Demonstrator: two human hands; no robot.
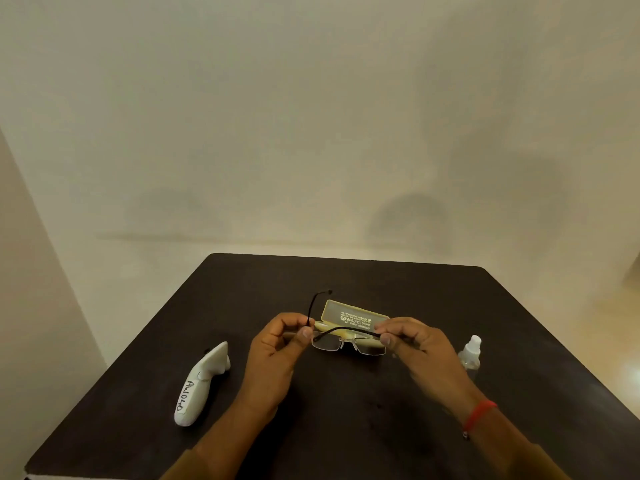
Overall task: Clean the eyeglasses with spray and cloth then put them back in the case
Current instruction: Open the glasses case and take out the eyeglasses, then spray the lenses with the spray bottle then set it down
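Both hands, left hand [277,344] and right hand [412,341], pinch the eyeglasses [348,342] over the open case [356,322], fingers closed on the temples to avoid touching the lenses.

A single head-worn view (wide-angle, edges bowed) looks forward and steeply down from close above the dark worktop [346,393], facing a bare wall [311,116] just beyond its far edge.
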